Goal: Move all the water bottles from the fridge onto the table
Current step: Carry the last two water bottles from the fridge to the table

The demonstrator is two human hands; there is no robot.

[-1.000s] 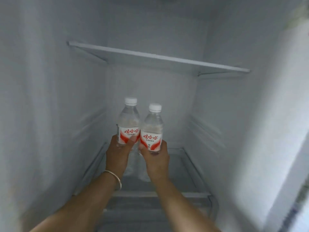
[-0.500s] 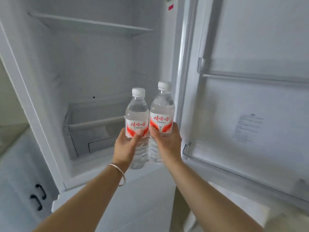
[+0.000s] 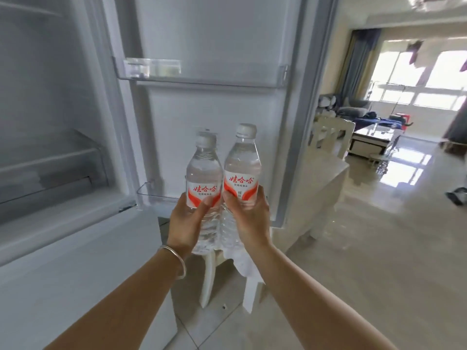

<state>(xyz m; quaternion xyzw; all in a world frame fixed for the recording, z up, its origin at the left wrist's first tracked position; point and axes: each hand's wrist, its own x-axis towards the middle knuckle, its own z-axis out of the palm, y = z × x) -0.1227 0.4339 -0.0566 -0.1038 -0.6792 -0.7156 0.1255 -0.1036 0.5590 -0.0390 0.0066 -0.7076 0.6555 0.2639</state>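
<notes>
I hold two clear water bottles with white caps and red-and-white labels, upright and side by side, in front of the open fridge door (image 3: 214,102). My left hand (image 3: 187,223) grips the left bottle (image 3: 203,173) below its label. My right hand (image 3: 250,218) grips the right bottle (image 3: 242,165), which stands slightly higher. The fridge compartment (image 3: 50,109) at the left shows bare white shelves, with no bottles in the part I see. A pale table (image 3: 321,178) stretches away just right of the door.
The door's clear shelf rails (image 3: 199,72) are at head height. A white chair (image 3: 227,274) with a cloth stands under my hands. Cream chairs (image 3: 331,132) line the table's far side. A glossy tiled floor (image 3: 379,248) leads right into a bright living room with a sofa and a low table.
Both hands drew the two bottles out of the fridge compartment and carried them rightward. My view swung from the fridge interior past the door toward the table and living room.
</notes>
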